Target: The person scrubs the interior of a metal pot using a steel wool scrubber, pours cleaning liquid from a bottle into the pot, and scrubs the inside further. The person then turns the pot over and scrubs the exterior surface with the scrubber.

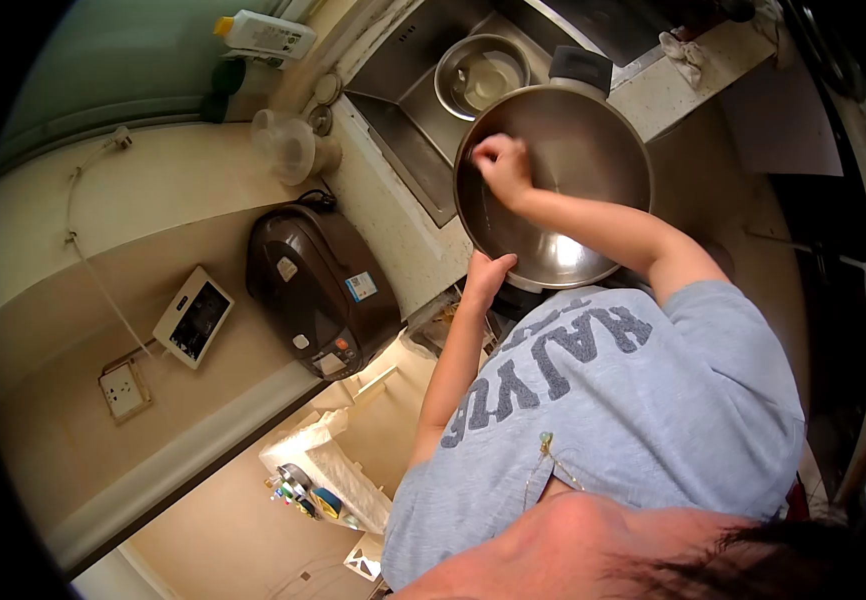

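Note:
A large, deep stainless-steel pan (593, 150) is tilted with its inside facing me, partly over the sink's edge. A short black handle (581, 68) sticks out at its far rim. My left hand (491, 275) grips the near left rim, thumb on top. Inside the pan, my right hand (505, 168) is closed and slightly blurred, its curled fingers at the left inner wall. What it holds, if anything, I cannot make out. A round metal bowl (441, 88) with some liquid in it sits in the sink (388, 120) just beyond the pan.
Left of the sink stands a dark brown appliance (298, 270) on the counter. A clear plastic container (288, 150) and a white bottle with a yellow cap (271, 35) are near the window. A crumpled cloth (683, 55) lies on the right-hand counter.

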`<state>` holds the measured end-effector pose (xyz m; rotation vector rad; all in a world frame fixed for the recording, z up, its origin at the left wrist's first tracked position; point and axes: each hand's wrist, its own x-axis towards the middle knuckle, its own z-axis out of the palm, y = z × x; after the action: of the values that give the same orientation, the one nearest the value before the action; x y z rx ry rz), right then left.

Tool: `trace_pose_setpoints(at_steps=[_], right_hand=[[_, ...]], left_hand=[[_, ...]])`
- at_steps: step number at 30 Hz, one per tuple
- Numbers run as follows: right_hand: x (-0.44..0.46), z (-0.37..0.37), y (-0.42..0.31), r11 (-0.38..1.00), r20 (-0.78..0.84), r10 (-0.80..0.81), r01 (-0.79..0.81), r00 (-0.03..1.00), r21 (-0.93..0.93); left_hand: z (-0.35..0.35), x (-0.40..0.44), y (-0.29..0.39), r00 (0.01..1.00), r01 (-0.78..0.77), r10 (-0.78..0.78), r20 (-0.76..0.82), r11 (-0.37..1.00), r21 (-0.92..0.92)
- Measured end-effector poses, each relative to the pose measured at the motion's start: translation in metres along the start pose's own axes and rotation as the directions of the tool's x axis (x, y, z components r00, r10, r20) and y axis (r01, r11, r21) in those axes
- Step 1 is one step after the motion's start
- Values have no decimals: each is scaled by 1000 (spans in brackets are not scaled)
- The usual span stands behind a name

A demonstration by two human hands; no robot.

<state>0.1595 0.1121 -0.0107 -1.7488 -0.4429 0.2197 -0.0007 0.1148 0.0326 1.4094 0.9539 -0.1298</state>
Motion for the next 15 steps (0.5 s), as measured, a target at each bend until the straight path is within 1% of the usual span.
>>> trace_pose_setpoints(at_steps=[1,2,3,5,7,8,9,11,12,13,14,15], right_hand=[[-21,-6,-5,999,128,-48,46,991,23],[-41,-18,-8,986,342,-119,152,932,-71],[-63,-35,-15,976,499,-136,203,856,-82],[-68,-53,-15,953,635,-242,302,734,13],[-46,-39,-10,886,582,-362,462,728,-28],[-25,-26,-10,838,407,-459,537,790,-97],[-7,-21,-11,912,218,-361,392,907,-118],[-10,-22,-12,917,117,-360,374,926,-136],[-26,-25,-13,891,298,-370,426,880,-154],[-45,-30,-11,861,469,-362,482,805,-164],[-56,-25,0,754,494,-509,642,705,-141],[-44,-25,0,750,491,-511,645,706,-146]], left_hand=[[-1,-2,0,999,-32,33,4,999,-35],[-1,-1,-2,999,-35,35,7,999,-35],[-3,0,-6,999,-44,44,-17,999,-5],[-5,5,-9,998,-57,57,-35,998,24],[-7,8,-11,1000,-26,26,8,1000,1],[-10,11,-14,1000,-4,3,28,999,42],[-9,8,-13,1000,-4,3,26,999,45],[-5,4,-9,999,-39,39,-12,999,-9],[-7,3,-11,999,-37,37,-13,999,-7],[-6,4,-13,999,-40,41,-28,999,12],[-6,8,-12,998,-50,51,-42,998,31],[-5,10,-8,998,-57,58,-38,998,31]])
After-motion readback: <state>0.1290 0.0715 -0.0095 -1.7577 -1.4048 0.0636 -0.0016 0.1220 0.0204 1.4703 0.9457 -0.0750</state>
